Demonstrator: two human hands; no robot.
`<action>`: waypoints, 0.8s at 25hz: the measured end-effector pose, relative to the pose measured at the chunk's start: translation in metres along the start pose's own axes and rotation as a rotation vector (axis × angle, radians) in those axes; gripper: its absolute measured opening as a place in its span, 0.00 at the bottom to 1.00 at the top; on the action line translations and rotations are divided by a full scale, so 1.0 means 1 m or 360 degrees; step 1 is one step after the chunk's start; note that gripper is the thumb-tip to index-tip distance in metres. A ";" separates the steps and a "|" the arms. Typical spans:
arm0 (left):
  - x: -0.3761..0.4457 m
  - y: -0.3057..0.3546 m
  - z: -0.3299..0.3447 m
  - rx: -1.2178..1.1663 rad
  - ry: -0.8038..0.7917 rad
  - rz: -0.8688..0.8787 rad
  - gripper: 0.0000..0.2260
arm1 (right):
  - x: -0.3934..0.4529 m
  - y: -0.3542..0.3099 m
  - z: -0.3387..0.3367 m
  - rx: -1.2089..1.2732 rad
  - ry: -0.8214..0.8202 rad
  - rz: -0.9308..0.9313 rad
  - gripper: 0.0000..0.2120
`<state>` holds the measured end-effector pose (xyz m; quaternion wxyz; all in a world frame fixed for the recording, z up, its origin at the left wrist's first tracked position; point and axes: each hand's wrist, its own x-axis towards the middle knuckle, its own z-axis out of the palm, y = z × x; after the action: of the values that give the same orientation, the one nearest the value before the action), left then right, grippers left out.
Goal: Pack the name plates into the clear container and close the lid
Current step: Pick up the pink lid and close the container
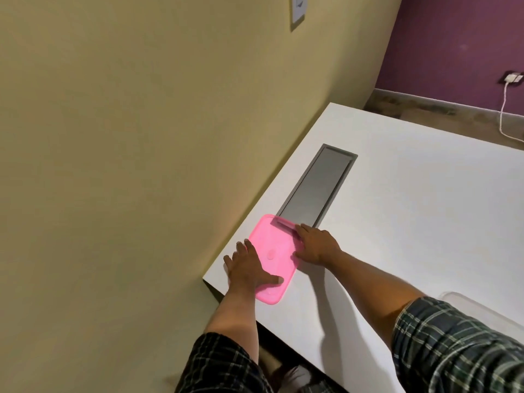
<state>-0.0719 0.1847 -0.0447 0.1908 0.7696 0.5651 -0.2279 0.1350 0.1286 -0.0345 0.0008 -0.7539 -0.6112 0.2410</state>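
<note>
— So, what sits on the white table [411,211]?

— A pink lid [273,258], a smooth rounded rectangle with a raised rim and a small round bump at its middle. It lies flat near the table's left edge, its far end overlapping the near end of a long grey metal panel [317,185] set flush in the tabletop. Whether the clear container is under the lid, I cannot tell.

— And the hands?

— The left hand [249,269] is spread flat, palm down, on the lid's left side, thumb stretched across the pink surface, fingers reaching past the lid towards the table's edge. The right hand [316,246] lies open and pressed on the lid's right rim, fingertips at the far corner. Neither grips anything.

— Any room around it?

— Left of the lid the table ends just beside the left hand, close to the beige wall [127,137]. Right of the lid the smooth top runs wide, with a clear plastic piece [476,304] by the checked right sleeve [453,350].
</note>
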 end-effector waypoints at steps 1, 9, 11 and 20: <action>0.002 0.001 0.002 0.0016 0.0001 0.0001 0.70 | 0.003 -0.001 0.002 0.0029 -0.0007 0.0041 0.29; 0.003 0.024 0.011 0.0064 -0.0030 -0.0060 0.73 | 0.019 0.003 0.001 0.0605 -0.0055 0.0253 0.16; 0.002 0.028 0.012 0.0049 -0.0070 -0.0089 0.73 | 0.020 0.006 -0.003 0.0715 -0.0021 0.0324 0.18; -0.021 0.027 0.004 0.0038 -0.0134 -0.0063 0.77 | -0.006 0.034 -0.010 0.1198 -0.0098 0.0448 0.07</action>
<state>-0.0517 0.1577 -0.0354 0.2007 0.7503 0.5689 -0.2705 0.1692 0.1172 -0.0331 0.2255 -0.7697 -0.3707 0.4682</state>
